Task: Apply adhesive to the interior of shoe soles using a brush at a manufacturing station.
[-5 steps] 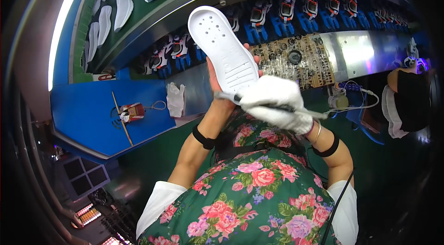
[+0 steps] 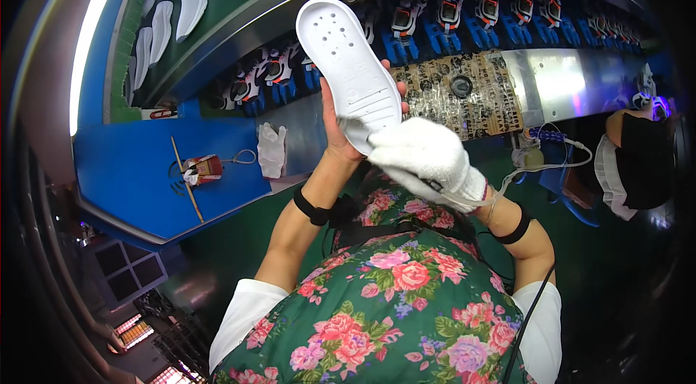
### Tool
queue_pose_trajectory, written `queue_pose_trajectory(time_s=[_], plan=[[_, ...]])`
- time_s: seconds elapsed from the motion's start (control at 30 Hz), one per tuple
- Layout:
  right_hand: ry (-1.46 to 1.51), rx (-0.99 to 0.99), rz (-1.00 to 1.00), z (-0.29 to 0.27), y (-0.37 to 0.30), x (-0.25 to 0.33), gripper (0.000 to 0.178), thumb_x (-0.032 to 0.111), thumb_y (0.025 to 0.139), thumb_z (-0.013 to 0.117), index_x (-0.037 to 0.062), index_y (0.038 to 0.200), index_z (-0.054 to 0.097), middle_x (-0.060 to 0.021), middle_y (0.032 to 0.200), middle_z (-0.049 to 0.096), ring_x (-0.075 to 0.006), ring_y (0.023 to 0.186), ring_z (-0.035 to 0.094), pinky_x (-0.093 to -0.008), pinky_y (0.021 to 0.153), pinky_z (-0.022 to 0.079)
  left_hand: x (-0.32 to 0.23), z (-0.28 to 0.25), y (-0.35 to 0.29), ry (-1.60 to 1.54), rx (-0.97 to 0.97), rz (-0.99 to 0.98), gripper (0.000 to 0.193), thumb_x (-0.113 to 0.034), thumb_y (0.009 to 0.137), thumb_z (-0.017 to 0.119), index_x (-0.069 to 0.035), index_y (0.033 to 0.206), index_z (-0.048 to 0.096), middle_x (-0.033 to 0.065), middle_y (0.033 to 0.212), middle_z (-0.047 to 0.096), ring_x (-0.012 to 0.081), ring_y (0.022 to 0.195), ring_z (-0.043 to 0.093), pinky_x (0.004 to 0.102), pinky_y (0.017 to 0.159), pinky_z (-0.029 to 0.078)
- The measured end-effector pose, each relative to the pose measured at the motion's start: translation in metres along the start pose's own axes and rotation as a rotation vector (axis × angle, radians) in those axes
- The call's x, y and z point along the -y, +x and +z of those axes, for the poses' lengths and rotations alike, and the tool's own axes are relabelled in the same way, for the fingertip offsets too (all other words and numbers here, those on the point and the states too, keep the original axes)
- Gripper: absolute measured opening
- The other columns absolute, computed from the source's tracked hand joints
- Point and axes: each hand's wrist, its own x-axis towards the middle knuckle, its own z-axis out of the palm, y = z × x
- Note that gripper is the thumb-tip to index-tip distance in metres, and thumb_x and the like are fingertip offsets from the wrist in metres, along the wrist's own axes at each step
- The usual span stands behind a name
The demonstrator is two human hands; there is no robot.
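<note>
My bare left hand (image 2: 333, 123) cups a white shoe sole (image 2: 348, 65) from beneath, its fingertips showing along the sole's right edge. Small holes dot the sole's far end, and grooves cross it near the close end. In a white knitted glove, my right hand (image 2: 428, 155) closes round a slim brush-like tool (image 2: 353, 129). Its blurred greyish tip lies over the near end of the sole; whether it touches there is hard to tell. Most of the handle is hidden by the glove. A thin pale hose (image 2: 511, 184) trails from the tool's back.
Shoe parts in blue holders (image 2: 447, 18) line the far side. White soles (image 2: 192, 3) lie on a green belt at upper left. A blue table (image 2: 130, 174) carries a small red box (image 2: 203, 169) and a stick; a white glove (image 2: 272, 150) lies beside it. Another person (image 2: 638, 159) is at right.
The tool's tip has moved forward, from beside the sole's near end to over it. My gloved hand has turned, hiding more of the handle. The sole has shifted slightly away.
</note>
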Motion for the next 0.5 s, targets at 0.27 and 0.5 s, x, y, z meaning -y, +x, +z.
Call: queue_pose_trajectory(time_s=[0.27,0.5], plan=[[0.032,0.103,-0.050,-0.006,0.000,-0.004,0.027,0.005,0.076,0.076,0.0111,0.102,0.074,-0.0098,0.098,0.072,-0.0261,0.083,0.070,-0.0354,0.072,0.057,-0.017,-0.001,-0.003,0.035,-0.011,-0.128,0.105,-0.079,0.083,0.049,-0.005,0.154,0.028,0.0232,0.146,0.043,0.0450,0.114,0.060,0.0547,0.093,0.055],[0.374,0.022,0.382,-0.011,0.000,0.002,0.016,0.002,0.079,0.078,0.0058,0.094,0.076,-0.0094,0.095,0.075,-0.0188,0.086,0.071,-0.0314,0.078,0.056,-0.023,0.006,-0.004,0.053,0.032,-0.095,0.091,-0.070,0.091,0.046,-0.005,0.154,0.030,0.0269,0.145,0.044,0.0474,0.113,0.061,0.0571,0.095,0.053]])
